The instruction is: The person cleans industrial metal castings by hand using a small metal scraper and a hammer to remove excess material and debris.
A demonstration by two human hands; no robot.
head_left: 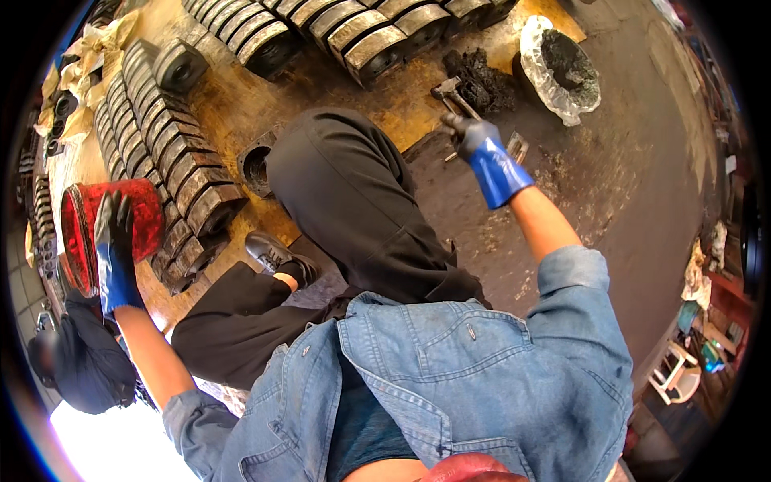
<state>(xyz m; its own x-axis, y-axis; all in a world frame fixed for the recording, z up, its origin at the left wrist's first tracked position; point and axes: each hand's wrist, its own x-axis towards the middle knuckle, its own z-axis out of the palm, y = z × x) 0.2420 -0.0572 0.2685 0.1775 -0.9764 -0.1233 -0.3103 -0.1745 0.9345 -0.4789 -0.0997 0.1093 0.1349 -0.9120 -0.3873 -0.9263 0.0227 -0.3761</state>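
My left hand (pixel 115 229), in a dark-palmed glove with a blue cuff, lies with fingers stretched out against the side of a red, round-sided container (pixel 148 218). My right hand (pixel 469 136), gloved alike, is over the dark floor with its fingers partly apart. Right by those fingers is a hammer (pixel 459 98), its head toward a heap of black, clumpy material (pixel 483 79). Part of the handle passes behind the glove, and no firm grip on it shows. A short thin stick (pixel 451 157) pokes out beside the hand.
Rows of curved metal blocks (pixel 173 140) line the left, with more stacked blocks (pixel 373 48) at the far side. One holed block (pixel 257 169) is beside my knee. A plastic-lined basin (pixel 558 72) of dark material stands far right. A person in dark clothing (pixel 88 353) is at lower left.
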